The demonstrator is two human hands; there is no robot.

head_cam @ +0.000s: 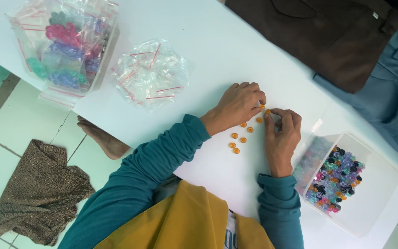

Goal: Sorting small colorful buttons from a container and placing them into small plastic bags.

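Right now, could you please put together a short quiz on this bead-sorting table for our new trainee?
1. True or false: the orange beads lie loose on the white table between the left hand and the right hand.
2. Which holds the mixed coloured beads? A) the clear plastic container B) the pile of empty zip bags C) the brown cloth on the floor
3. Fill in: the tray of filled bead bags sits at the table's far ____ corner in the head view.

Key: 1 true; 2 A; 3 left.
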